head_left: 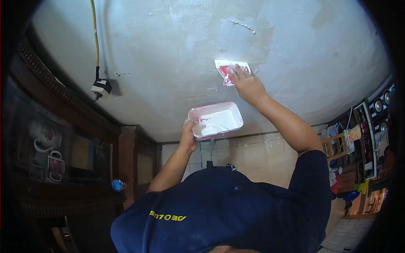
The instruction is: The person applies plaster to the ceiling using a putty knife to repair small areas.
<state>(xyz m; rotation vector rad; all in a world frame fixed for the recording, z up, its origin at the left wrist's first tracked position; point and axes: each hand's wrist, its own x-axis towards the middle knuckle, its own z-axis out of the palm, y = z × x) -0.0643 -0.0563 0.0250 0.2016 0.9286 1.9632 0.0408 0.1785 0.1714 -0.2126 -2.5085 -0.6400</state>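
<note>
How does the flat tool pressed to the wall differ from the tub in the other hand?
The scraper is a thin flat blade, while the tub is a deep box with rounded corners. The scraper lies flat against the wall under the right hand; the tub is held away from the wall, gripped at one end by the left hand. The tub holds a pool of white paste; the scraper shows only smears. Both are pinkish-red and marked with white.

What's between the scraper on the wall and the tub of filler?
In the head view, only bare plastered wall lies between the scraper under the right hand and the tub in the left hand.
</note>
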